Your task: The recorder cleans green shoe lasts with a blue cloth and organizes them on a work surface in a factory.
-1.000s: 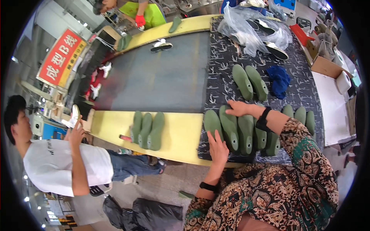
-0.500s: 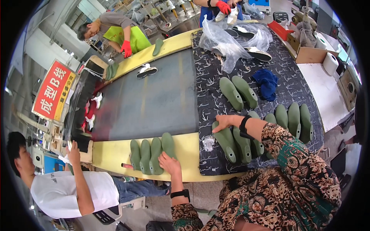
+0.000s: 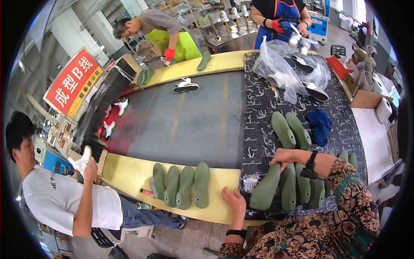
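Observation:
My right hand grips the narrow toe end of a green shoe last, which is turned partly on its side on the dark patterned cloth. Close beside it, several more green lasts stand in a row to the right. My left hand is empty, fingers apart, over the yellow board near the cloth's edge. Left of that hand, a row of green lasts lies on the board, apart from my fingers.
A grey conveyor belt carries a shoe. Two green lasts, a blue cloth and plastic bags with shoes lie beyond my right hand. A co-worker in white sits at left; two others work across.
My left hand has let go of the last at the row's right end and moved right. My right hand has taken hold of the leftmost last on the cloth and turned it.

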Action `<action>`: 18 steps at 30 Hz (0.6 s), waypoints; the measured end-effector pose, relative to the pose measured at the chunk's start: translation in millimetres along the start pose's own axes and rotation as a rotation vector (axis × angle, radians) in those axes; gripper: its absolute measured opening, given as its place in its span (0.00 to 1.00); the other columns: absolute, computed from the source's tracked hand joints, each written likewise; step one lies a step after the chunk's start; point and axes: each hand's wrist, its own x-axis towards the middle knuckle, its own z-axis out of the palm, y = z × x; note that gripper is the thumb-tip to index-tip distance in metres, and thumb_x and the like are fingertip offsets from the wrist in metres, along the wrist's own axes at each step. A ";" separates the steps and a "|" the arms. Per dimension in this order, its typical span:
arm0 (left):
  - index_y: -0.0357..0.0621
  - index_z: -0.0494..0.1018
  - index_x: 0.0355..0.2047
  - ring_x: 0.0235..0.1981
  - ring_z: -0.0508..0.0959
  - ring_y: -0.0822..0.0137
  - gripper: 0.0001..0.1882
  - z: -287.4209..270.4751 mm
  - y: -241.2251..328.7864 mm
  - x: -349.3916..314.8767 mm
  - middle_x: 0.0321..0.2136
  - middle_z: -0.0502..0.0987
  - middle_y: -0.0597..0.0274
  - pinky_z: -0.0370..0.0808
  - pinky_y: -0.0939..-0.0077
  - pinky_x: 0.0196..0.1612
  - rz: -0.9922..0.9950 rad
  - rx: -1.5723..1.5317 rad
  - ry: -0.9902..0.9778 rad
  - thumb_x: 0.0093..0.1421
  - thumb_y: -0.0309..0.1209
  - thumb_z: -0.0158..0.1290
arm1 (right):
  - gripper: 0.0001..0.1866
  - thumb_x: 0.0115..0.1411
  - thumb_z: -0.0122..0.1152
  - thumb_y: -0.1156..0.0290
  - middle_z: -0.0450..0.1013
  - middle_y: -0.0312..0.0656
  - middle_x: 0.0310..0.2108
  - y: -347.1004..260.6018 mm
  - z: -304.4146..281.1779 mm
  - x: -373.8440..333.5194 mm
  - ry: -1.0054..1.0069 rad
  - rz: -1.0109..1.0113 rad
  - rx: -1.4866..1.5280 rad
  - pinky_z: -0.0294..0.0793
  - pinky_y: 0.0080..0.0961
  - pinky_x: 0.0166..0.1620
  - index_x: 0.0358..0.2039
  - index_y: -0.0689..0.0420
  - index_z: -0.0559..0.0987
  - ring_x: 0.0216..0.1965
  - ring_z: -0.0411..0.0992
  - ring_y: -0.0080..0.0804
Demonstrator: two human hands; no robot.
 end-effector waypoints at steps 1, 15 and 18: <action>0.29 0.58 0.50 0.51 0.60 0.41 0.24 1.6 -3.5 0.8 0.48 0.61 0.37 0.56 0.52 0.54 -0.016 -0.021 0.043 0.54 0.27 0.48 | 0.14 0.49 0.61 0.70 0.73 0.49 0.23 -32.1 4.2 -17.9 0.104 0.027 -0.014 0.78 0.25 0.22 0.26 0.72 0.75 0.25 0.76 0.37; 0.30 0.62 0.46 0.52 0.59 0.41 0.30 -6.9 39.5 16.0 0.47 0.62 0.40 0.55 0.46 0.51 0.174 0.441 -0.349 0.52 0.44 0.52 | 0.13 0.53 0.51 0.84 0.65 0.53 0.41 -92.2 -7.7 172.5 0.559 -0.210 1.132 0.80 0.42 0.40 0.40 0.76 0.65 0.42 0.69 0.44; 0.30 0.62 0.46 0.53 0.58 0.40 0.30 -5.7 29.0 7.5 0.48 0.61 0.39 0.55 0.44 0.51 0.148 0.484 -0.315 0.52 0.45 0.51 | 0.14 0.54 0.48 0.85 0.65 0.52 0.43 -111.3 32.4 217.4 0.619 -0.251 1.264 0.78 0.44 0.42 0.41 0.76 0.64 0.44 0.68 0.44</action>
